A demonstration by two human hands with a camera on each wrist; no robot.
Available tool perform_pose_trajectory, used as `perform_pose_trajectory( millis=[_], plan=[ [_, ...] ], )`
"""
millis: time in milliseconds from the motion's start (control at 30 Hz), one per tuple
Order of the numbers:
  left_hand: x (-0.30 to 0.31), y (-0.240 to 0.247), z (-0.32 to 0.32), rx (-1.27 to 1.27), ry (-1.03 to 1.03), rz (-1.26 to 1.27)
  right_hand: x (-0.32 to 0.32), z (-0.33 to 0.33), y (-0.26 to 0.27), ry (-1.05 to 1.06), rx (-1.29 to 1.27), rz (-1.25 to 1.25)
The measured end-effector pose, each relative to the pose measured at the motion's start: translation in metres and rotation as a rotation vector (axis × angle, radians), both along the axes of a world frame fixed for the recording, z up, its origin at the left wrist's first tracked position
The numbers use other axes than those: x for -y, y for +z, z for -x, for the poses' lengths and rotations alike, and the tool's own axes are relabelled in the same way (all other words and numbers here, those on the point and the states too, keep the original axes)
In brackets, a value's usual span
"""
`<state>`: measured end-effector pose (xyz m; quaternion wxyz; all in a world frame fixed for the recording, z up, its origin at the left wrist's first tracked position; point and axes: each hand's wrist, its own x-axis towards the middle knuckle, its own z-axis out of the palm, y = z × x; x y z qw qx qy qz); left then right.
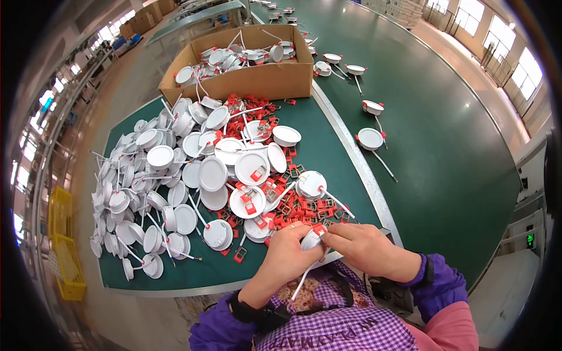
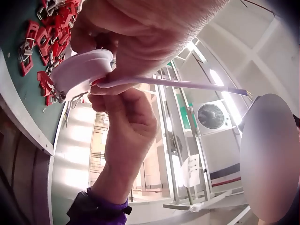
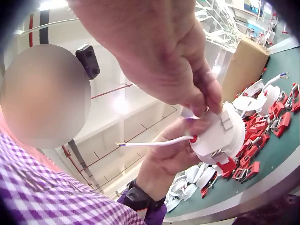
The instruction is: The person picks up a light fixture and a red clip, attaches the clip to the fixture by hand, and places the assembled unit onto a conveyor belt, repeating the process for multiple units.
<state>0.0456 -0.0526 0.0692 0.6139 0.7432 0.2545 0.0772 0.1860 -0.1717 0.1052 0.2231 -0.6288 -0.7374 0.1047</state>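
My left hand (image 1: 285, 255) holds a white round downlight (image 3: 218, 140) over the table's near edge, fingers and thumb round its rim. A short white cable (image 2: 173, 83) with bare wire ends trails from the light's back. One red spring clip (image 3: 226, 166) with a coiled spring sits on the light's side. My right hand (image 1: 366, 248) comes in from the other side, thumb and fingers pinching a spring clip at the light's edge, mostly hidden by the fingertips. Beyond both hands lies a pile of loose red spring clips (image 1: 297, 206).
Many white downlights (image 1: 161, 157) are heaped on the green table (image 1: 193, 279), left of the clips. A cardboard box (image 1: 257, 82) of downlights stands behind. On the right, past a metal rail (image 1: 351, 149), a green conveyor belt (image 1: 445, 152) carries several downlights. Yellow crates (image 1: 69, 266) stand at left.
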Motion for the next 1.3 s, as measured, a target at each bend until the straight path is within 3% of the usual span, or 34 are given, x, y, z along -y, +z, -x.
perform_pose_trajectory(
  millis=[233,300,400,467,700,867,967,1000,1067,1100,1167,1300],
  plan=[
    [-0.004,0.013,-0.001,-0.035,-0.077,-0.155,-0.004,-0.005,0.000,-0.118,-0.160,-0.027],
    [-0.002,0.026,0.001,-0.038,-0.079,-0.148,-0.008,-0.007,0.029,-0.359,-0.612,0.329],
    [0.001,0.025,0.004,-0.014,-0.099,-0.173,-0.002,-0.008,0.025,-0.273,-0.553,0.332],
    [0.004,0.022,0.004,0.081,-0.018,-0.152,-0.002,-0.008,0.030,-0.278,-0.554,0.317],
    [0.004,0.029,0.002,0.060,-0.034,-0.105,-0.009,-0.014,0.037,-0.331,-0.622,0.426],
    [-0.002,0.021,0.002,0.175,-0.009,0.124,-0.012,-0.038,0.024,-0.310,-0.659,0.438],
    [-0.035,0.019,0.020,0.097,0.281,-0.322,-0.002,-0.084,0.018,-0.579,-0.587,0.296],
    [-0.047,0.011,0.030,0.094,0.359,-0.653,0.004,-0.106,0.011,-0.673,-0.531,0.219],
    [-0.062,0.009,0.046,-0.070,0.333,-0.717,0.009,-0.135,0.014,-0.931,-0.451,0.337],
    [-0.066,0.005,0.052,-0.114,0.303,-0.747,0.015,-0.142,0.005,-0.935,-0.447,0.333],
    [-0.072,-0.008,0.054,-0.152,0.270,-0.772,0.020,-0.156,-0.016,-1.024,0.069,0.185],
    [-0.077,-0.030,0.049,-0.125,0.308,-0.874,-0.002,-0.116,-0.019,-0.832,-0.107,0.067]
  ],
)
